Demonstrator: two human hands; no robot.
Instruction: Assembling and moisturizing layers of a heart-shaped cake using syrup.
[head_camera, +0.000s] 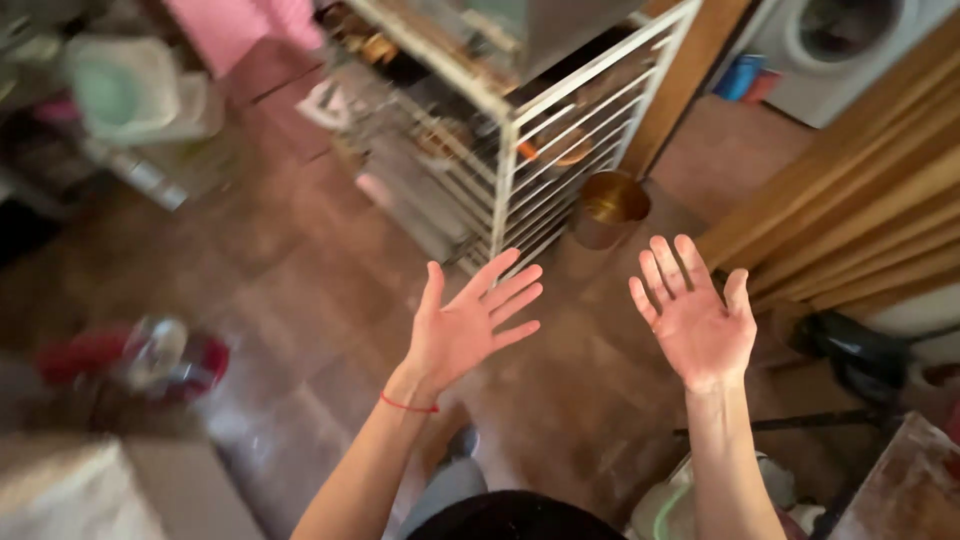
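Both of my hands are raised in front of me, palms up and fingers spread, holding nothing. My left hand has a thin red thread around its wrist. My right hand is a little to the right, apart from the left. Beyond the fingertips stands a white wire rack with several shelves, and a brass-coloured pot sits on the floor beside it. Neither hand touches anything.
The floor is brown tile. A red and clear object lies blurred at the left. A wooden door is at the right, a washing machine beyond it. A pale green container sits at top left.
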